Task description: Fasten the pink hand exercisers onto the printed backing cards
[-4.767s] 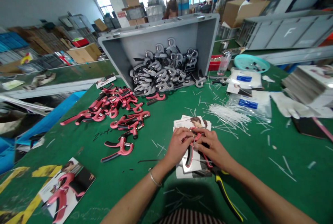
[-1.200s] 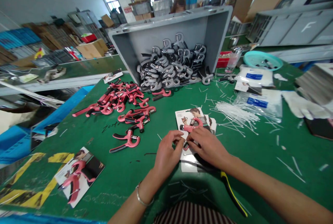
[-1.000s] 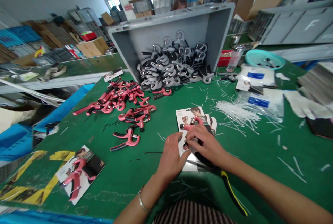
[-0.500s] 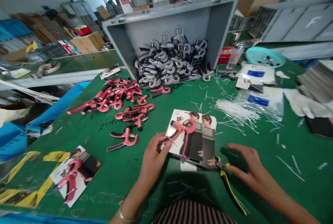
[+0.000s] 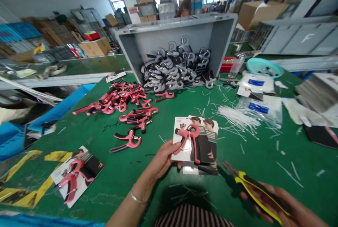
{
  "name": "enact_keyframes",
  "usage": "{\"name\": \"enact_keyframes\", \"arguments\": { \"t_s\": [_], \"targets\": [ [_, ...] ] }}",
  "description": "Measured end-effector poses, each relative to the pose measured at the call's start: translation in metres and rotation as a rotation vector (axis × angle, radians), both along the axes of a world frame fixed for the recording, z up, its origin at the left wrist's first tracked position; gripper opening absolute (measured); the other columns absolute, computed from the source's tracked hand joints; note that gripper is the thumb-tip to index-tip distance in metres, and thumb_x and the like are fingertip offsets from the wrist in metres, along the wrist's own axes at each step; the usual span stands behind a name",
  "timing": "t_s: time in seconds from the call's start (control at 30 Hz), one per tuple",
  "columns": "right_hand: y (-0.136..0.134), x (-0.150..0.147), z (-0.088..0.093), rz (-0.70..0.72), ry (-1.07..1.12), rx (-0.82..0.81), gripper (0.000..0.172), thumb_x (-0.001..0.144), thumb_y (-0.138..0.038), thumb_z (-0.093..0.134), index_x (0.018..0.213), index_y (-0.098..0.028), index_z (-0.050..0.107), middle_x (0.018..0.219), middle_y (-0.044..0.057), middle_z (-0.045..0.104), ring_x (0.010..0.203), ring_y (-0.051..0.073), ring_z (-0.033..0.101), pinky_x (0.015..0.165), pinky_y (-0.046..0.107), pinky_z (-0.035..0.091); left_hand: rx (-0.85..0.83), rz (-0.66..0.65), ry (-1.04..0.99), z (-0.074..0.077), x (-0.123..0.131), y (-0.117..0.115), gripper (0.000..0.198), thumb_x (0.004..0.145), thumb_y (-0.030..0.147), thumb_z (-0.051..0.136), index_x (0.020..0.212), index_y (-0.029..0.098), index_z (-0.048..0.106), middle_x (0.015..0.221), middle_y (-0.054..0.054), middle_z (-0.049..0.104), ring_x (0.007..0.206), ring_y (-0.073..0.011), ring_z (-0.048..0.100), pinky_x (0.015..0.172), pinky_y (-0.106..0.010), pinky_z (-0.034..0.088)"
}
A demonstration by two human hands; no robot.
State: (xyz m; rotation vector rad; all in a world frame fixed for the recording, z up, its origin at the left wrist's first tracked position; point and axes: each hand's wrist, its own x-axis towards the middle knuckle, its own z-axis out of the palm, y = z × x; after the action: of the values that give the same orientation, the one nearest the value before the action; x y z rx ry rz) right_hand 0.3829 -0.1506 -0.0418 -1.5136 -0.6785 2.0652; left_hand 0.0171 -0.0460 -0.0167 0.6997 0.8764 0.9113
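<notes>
Here, the left hand (image 5: pixel 164 156) is pinching a stiff, light card (image 5: pixel 196 142) at nine o'clock, fingers clamped on its edge; the right hand (image 5: pixel 280 202) is gripping cutters (image 5: pixel 253 188).

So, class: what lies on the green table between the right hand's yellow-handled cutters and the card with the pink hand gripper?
In the head view, only bare green table lies between the cutters and the card, with small white scraps.
</notes>
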Motion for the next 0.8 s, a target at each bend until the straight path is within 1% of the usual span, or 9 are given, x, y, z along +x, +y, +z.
{"name": "enact_keyframes", "arguments": {
  "t_s": [0.1,0.17,0.23,0.3,0.4,0.5,0.6,0.67,0.8],
  "targets": [
    [-0.011,-0.014,0.001,-0.138,0.24,-0.04,0.055,0.079,-0.065,0.052,0.108,-0.023,0.071,0.108,0.015,0.07,0.09,0.029,0.069,0.072,0.04,0.059,0.061,0.089,0.067,-0.011,0.008,0.001,0.033,0.079,0.031,0.072,0.105,0.014,0.063,0.094,-0.006,0.07,0.078,-0.0171,0.065,0.068,-0.027,0.054],
    [-0.006,-0.036,0.002,-0.124,0.357,0.051,0.049,0.079,-0.06,0.058,0.111,-0.024,0.068,0.1,0.012,0.067,0.075,0.022,0.065,0.054,0.03,0.055,0.092,0.091,0.106,-0.017,0.015,0.001,0.036,0.08,0.031,0.071,0.111,0.015,0.061,0.097,-0.006,0.07,0.077,-0.0176,0.065,0.067,-0.028,0.054],
    [0.011,-0.057,0.008,-0.051,0.421,0.132,0.043,0.079,-0.049,0.065,0.115,-0.026,0.063,0.095,0.007,0.061,0.07,0.017,0.059,0.045,0.023,0.048,0.105,0.075,0.13,-0.021,0.019,0.0,0.038,0.082,0.033,0.068,0.115,0.016,0.058,0.096,-0.005,0.069,0.074,-0.0178,0.065,0.063,-0.028,0.053],
    [0.036,-0.071,0.02,0.109,0.388,0.214,0.04,0.08,-0.043,0.066,0.116,-0.026,0.059,0.095,0.005,0.058,0.066,0.014,0.056,0.039,0.018,0.041,0.106,0.068,0.146,-0.021,0.02,0.0,0.039,0.082,0.033,0.067,0.116,0.015,0.058,0.096,-0.006,0.069,0.074,-0.018,0.065,0.063,-0.028,0.053],
    [0.077,-0.077,0.04,0.428,0.084,0.459,0.039,0.09,-0.044,0.057,0.124,-0.023,0.053,0.104,0.008,0.06,0.066,0.014,0.056,0.044,0.02,0.044,0.101,0.066,0.147,-0.019,0.019,-0.002,0.039,0.08,0.033,0.069,0.112,0.013,0.06,0.094,-0.007,0.07,0.074,-0.0177,0.065,0.064,-0.027,0.053],
    [0.111,-0.072,0.046,0.61,-0.498,0.937,0.05,0.094,-0.039,0.051,0.142,-0.024,0.042,0.12,0.012,0.059,0.096,0.025,0.06,0.076,0.037,0.055,0.091,0.076,0.143,-0.019,0.019,-0.003,0.04,0.078,0.035,0.07,0.11,0.014,0.061,0.095,-0.007,0.07,0.076,-0.019,0.066,0.066,-0.029,0.052],
    [0.127,-0.065,0.038,0.733,-1.037,1.337,0.062,0.09,-0.025,0.052,0.15,-0.027,0.035,0.127,0.015,0.056,0.11,0.033,0.053,0.093,0.052,0.045,0.098,0.106,0.161,-0.021,0.019,-0.002,0.041,0.077,0.036,0.072,0.11,0.014,0.063,0.098,-0.008,0.071,0.081,-0.0202,0.066,0.071,-0.03,0.051],
    [0.128,-0.062,0.034,0.803,-1.187,1.424,0.065,0.088,-0.023,0.052,0.151,-0.027,0.033,0.125,0.015,0.055,0.107,0.034,0.052,0.092,0.053,0.044,0.103,0.108,0.169,-0.022,0.02,-0.002,0.04,0.077,0.036,0.072,0.109,0.013,0.063,0.098,-0.008,0.072,0.082,-0.0205,0.066,0.073,-0.03,0.051],
    [0.124,-0.068,0.039,0.831,-1.213,1.41,0.062,0.089,-0.037,0.055,0.147,-0.024,0.039,0.124,0.015,0.054,0.105,0.032,0.05,0.093,0.051,0.043,0.12,0.091,0.191,-0.022,0.019,-0.002,0.037,0.079,0.034,0.069,0.11,0.013,0.062,0.098,-0.007,0.071,0.085,-0.0208,0.066,0.075,-0.03,0.05]
  ]
}}
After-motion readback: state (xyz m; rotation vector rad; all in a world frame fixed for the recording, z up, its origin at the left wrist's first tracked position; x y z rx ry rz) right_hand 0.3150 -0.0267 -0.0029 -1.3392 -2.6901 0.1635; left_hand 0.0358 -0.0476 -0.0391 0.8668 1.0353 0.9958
